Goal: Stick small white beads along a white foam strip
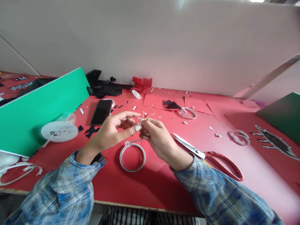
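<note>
My left hand [112, 130] and my right hand [157, 137] meet at their fingertips over the middle of the table. Thumb and fingers of the right hand are pinched together on something small and whitish that I cannot make out. The left thumb presses in at the same spot with its middle fingers curled behind, while its index finger stretches over the top. Just below the hands, a roll of thin white tape [121, 158] lies flat, its loose end trailing upward. Right of my right hand lie scissors [225, 165] with red handles, blades partly under the wrist.
A green board [44, 103] leans at left behind a clear cup with a white lid [59, 131]. A phone [101, 112], black scraps [105, 88], a small white bottle [135, 94] and white bits lie farther back. White rings [239, 137] and a black cutout [277, 140] are at right.
</note>
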`<state>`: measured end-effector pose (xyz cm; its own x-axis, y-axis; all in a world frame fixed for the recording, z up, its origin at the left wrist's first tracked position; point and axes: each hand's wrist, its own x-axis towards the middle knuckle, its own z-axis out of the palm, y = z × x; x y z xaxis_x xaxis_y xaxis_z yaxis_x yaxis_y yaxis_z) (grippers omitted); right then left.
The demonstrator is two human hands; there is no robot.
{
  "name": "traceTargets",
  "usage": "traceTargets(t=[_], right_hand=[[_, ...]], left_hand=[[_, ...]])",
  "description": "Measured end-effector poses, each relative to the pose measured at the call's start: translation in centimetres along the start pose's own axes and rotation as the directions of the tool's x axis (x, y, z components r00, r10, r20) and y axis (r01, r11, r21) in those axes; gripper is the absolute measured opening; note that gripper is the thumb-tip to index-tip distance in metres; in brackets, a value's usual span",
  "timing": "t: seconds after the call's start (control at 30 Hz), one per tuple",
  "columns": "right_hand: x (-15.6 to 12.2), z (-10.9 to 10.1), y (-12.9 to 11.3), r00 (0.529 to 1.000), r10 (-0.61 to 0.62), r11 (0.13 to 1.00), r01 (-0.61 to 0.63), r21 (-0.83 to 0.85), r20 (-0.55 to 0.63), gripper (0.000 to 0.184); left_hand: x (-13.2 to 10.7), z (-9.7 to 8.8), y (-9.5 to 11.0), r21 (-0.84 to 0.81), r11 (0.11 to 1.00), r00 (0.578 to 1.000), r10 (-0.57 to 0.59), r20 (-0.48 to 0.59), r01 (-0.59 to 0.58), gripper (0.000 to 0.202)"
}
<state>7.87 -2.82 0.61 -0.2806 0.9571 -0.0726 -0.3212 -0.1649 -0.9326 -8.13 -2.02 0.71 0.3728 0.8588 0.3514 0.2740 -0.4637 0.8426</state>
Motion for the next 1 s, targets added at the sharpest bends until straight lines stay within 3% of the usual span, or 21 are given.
traceTargets(t=[0.1,0.23,0.47,0.63,0.8,1.0], right_hand=[[0.1,-0.1,-0.1,0.997,-0.037,0.997,0.041,-0.059,0.069,0.022],[0.2,-0.3,-0.1,0.996,-0.053,0.987,0.064,-0.145,0.078,0.021],[0.5,-0.8,-0.6,0.995,0.017,0.992,-0.005,-0.129,0.094,0.039],[0.9,-1.5,-1.3,0.985,0.132,0.989,-0.124,-0.080,0.112,0.027],[1.2,-2.3,-2.0,0.957,0.229,0.972,-0.215,-0.098,0.179,0.022],[1.1,-3.0,-2.5,0.947,0.203,0.970,-0.159,-0.185,0.251,0.020]], left_hand=[[0.3,0.3,0.1,-0.140,0.984,0.993,-0.111,0.030,0.114,0.027],[0.4,0.9,0.0,-0.232,0.959,0.987,-0.157,0.033,0.161,0.032],[0.1,1.2,-0.8,-0.352,0.917,0.977,-0.209,-0.025,0.187,0.025],[0.1,1.0,-0.7,-0.374,0.904,0.966,-0.250,-0.068,0.208,0.019],[0.5,0.8,-0.5,-0.552,0.790,0.933,-0.356,-0.058,0.267,0.019],[0.7,0.0,-0.5,-0.699,0.668,0.903,-0.424,-0.073,0.257,0.018]])
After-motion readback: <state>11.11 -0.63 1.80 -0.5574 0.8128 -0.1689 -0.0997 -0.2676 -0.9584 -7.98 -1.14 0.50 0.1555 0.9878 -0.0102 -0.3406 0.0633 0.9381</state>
